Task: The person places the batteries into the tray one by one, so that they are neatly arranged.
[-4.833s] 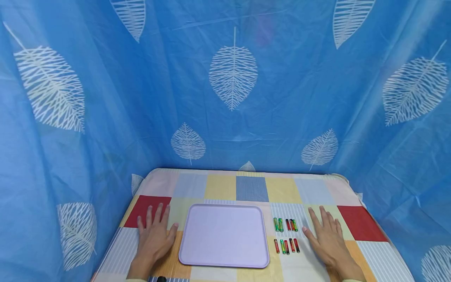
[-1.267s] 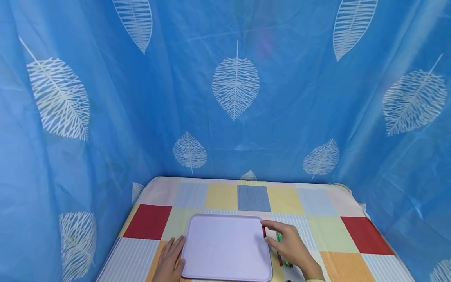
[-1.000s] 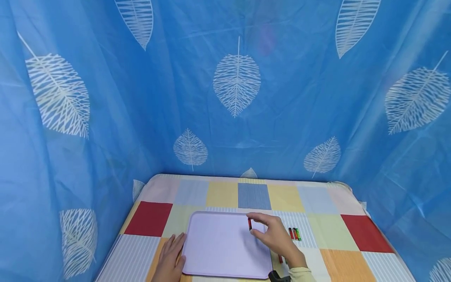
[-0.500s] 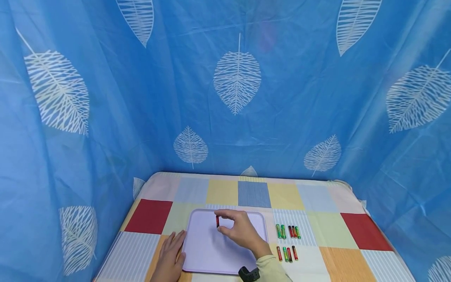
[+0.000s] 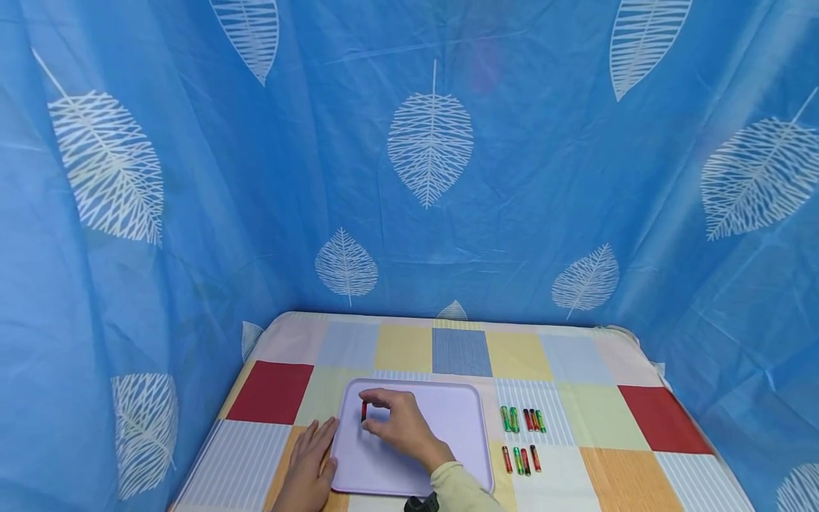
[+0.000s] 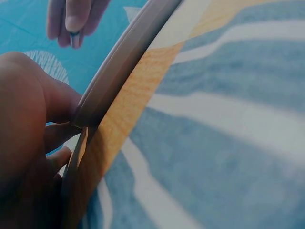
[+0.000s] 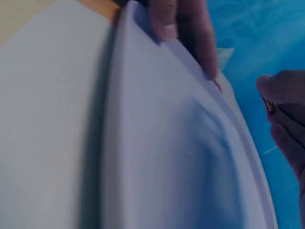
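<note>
My right hand (image 5: 403, 427) pinches a small red-and-black battery (image 5: 364, 411) upright between thumb and fingers, over the left part of the lilac tray (image 5: 448, 434). In the right wrist view, the battery (image 7: 268, 105) shows between the fingertips, off the tray's surface. My left hand (image 5: 307, 466) rests at the tray's left edge with fingers extended. The left wrist view shows its thumb and fingers touching the tray rim (image 6: 116, 71). Right of the tray lie several loose batteries in two rows, including a green pair (image 5: 510, 419) and a red one (image 5: 507, 459).
The table bears a patchwork cloth (image 5: 461, 353) of coloured squares. A blue curtain (image 5: 499, 213) with white leaf prints surrounds its back and sides. A black band (image 5: 422, 504) sits at the right wrist beside a pale sleeve (image 5: 463, 487).
Both hands began apart on the cloth. The left came to the tray's edge; the right took a red-and-black battery from the lower row's right end and carried it leftward over the tray.
</note>
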A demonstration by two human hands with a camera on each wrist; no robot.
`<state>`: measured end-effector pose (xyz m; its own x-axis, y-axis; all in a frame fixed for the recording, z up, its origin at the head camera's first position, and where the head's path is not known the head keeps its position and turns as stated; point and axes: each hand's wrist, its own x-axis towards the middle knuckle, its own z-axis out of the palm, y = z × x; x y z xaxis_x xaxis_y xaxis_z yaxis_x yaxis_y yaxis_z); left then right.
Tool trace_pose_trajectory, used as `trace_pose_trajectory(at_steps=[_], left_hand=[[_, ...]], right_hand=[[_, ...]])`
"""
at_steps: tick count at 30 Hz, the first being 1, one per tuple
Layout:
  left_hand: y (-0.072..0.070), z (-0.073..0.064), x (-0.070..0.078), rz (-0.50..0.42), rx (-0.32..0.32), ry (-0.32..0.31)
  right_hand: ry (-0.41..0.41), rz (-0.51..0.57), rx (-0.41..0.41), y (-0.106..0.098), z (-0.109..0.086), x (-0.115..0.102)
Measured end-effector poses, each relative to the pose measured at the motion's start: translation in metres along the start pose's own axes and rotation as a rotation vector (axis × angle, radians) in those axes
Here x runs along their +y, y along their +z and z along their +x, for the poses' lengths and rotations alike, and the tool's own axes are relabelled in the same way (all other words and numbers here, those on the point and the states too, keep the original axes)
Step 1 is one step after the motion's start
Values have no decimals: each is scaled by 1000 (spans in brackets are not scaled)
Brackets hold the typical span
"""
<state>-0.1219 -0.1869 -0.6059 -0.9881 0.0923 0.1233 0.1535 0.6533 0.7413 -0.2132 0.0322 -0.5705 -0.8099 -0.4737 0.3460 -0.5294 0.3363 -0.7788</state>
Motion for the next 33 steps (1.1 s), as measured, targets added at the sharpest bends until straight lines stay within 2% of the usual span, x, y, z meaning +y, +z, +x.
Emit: trace_pose_trajectory(at_steps=[5,10,13,17,25,33], left_hand=[[0,1,-1,-7,1,0],[4,0,-4,-4,54,60],[6,-1,-7,0,77,84],[8,-1,-9,-4,75,84],[10,-2,-8,41,97,112],[8,-1,-7,43,93,100]], right_hand=[[25,-10,-14,16,4,0],[31,-53,-34,30,6,2],[6,-110,-46,38,6,4],[-27,-201,-59,46,7,6],[-92,-313,-76,52,6,4],[-83,-363,-86,54,8,0]])
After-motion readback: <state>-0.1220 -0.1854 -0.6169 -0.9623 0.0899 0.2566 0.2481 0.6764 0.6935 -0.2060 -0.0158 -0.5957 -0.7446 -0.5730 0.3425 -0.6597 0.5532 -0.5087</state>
